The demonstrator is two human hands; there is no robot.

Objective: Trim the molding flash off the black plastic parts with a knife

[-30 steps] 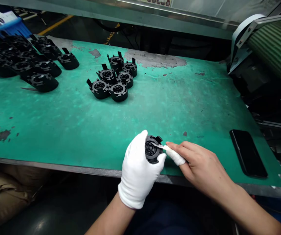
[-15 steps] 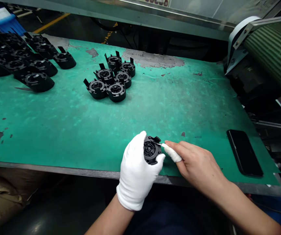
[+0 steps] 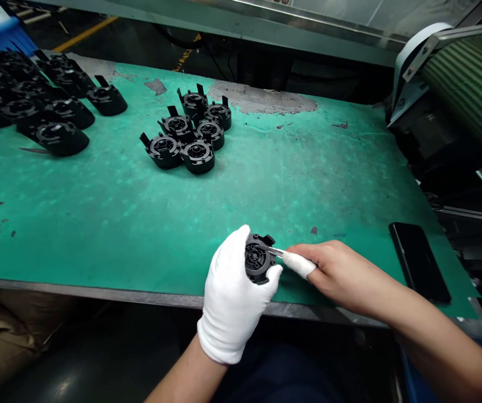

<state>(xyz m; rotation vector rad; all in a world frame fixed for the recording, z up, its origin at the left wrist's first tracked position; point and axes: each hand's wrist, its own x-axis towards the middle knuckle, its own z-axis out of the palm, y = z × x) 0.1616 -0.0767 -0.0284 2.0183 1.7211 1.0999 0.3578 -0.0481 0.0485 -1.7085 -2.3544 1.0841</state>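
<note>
Your gloved left hand curls around the rim of a black part [image 3: 254, 257], your left hand [image 3: 233, 291] just beside your right hand [image 3: 337, 271], which pinches a metal tool [image 3: 275, 253] over the part's face. Likely light, stiff plastic, the part seems best held by its round rim, clear of the tabs, which could snap; it may slip against fabric. Dark and round, it shows concentric rings, small posts and a tab beyond your left thumb.
</note>
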